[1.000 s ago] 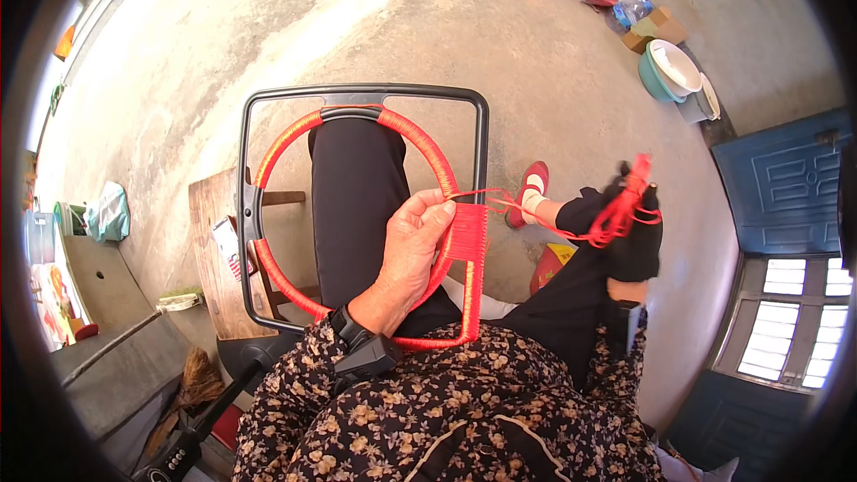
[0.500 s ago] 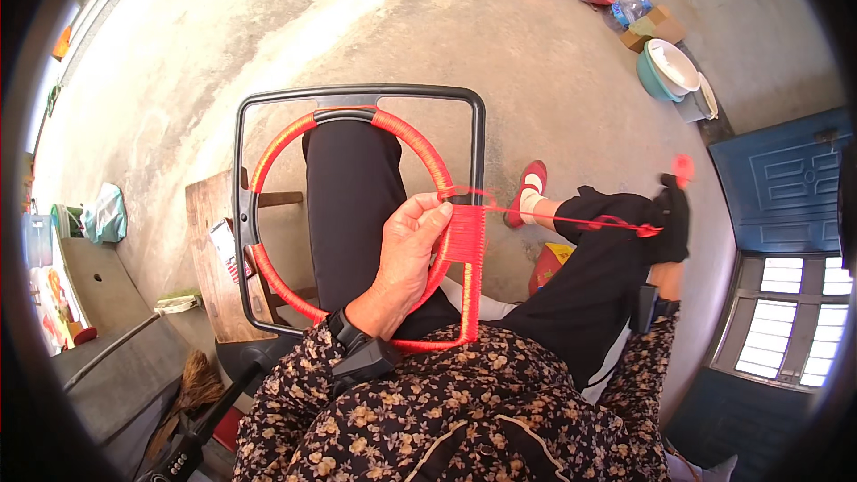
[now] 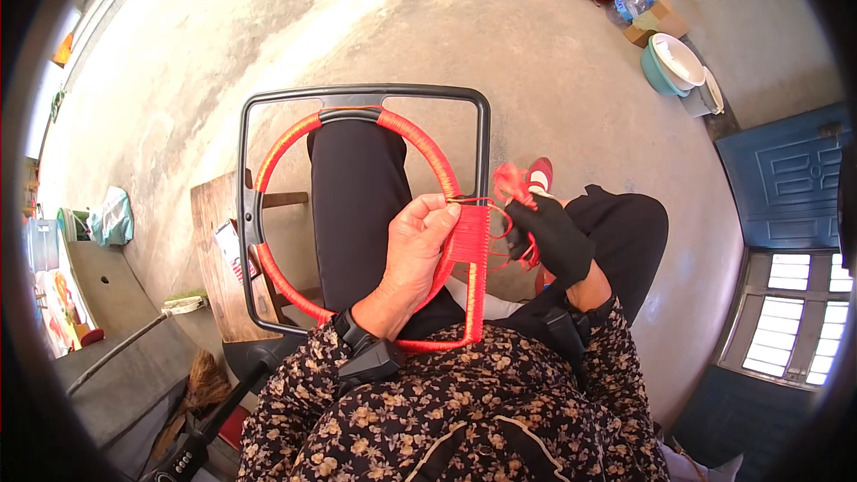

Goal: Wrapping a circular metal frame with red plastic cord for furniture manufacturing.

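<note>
On my lap rests a black square frame (image 3: 485,138) with an inner ring (image 3: 415,145), much of it wrapped in red cord. Rows of the same cord form a dense red band (image 3: 469,234) between the ring and the frame's right side. My left hand (image 3: 412,245) is closed at the top of this band, thumb and forefinger pinching the red cord there. Just to the right, my right hand (image 3: 555,241), in a black glove, grips a loose bundle of red cord (image 3: 513,183). Slack loops hang between the two hands.
A wooden bench (image 3: 217,259) stands left of my legs, with a small printed packet on it. A broom (image 3: 205,381) and a grey ledge (image 3: 107,290) are farther left. Basins (image 3: 665,71), a cardboard box (image 3: 658,22) and bags lie by the far right wall, near a blue door (image 3: 786,178).
My right hand has come in from the far right toward the frame, bringing the cord bundle. The taut cord is now slack and looped. My left hand stays at the band.
</note>
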A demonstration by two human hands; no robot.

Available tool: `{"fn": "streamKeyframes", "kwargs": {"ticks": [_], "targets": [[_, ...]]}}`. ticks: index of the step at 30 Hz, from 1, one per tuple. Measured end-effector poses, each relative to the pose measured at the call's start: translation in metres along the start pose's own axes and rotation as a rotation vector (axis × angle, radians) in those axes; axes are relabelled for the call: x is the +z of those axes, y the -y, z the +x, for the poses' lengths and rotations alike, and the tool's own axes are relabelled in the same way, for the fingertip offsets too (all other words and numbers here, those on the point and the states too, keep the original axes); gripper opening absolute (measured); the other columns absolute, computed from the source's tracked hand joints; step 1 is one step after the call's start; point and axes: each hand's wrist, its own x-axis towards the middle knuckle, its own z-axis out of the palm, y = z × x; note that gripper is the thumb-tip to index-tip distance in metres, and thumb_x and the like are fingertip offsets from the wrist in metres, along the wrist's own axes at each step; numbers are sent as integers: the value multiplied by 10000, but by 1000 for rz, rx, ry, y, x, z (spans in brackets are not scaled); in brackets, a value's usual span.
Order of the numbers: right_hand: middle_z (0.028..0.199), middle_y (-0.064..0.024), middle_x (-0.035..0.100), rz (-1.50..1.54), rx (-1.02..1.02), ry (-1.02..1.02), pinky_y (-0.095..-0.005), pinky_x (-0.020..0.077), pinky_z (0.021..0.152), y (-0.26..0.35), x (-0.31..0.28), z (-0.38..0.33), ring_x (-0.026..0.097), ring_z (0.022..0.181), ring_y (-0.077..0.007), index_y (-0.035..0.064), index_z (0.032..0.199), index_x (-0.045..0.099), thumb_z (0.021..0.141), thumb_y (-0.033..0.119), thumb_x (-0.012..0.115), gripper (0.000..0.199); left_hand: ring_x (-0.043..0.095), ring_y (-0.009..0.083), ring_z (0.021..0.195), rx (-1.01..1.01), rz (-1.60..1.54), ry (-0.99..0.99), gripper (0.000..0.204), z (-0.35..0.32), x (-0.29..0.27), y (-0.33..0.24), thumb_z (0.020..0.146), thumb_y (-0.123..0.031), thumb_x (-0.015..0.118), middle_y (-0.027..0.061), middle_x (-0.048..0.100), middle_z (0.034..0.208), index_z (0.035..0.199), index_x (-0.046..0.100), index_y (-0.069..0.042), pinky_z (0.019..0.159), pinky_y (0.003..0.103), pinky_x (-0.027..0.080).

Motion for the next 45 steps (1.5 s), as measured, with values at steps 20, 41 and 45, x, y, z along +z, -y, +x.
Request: {"fn": "streamKeyframes", "kwargs": {"ticks": [20,41,45], "targets": [[603,-5,535,-254,-286,-141,-259,378,479,-2,31,-9,491,531,-82,24,837,600,892,255,586,237,634,82,732,31,108,-17,109,3,0,6,891,-26,607,50,660,851,976,540,-17,670,222,531],[989,-98,644,-347,-45,79,-268,503,718,-18,32,15,626,817,-139,38,1258,496,801,164,695,514,562,70,727,-29,317,-87,179,3,-3,8,974,-128,466,28,615,835,981,573,15,658,230,475],[1067,-94,616,-205,-231,-84,-267,503,762,-24,24,40,611,881,-135,19,1301,427,811,142,698,573,558,70,751,51,339,-133,128,3,-4,10,958,-67,477,15,600,827,989,572,14,663,225,466]]}}
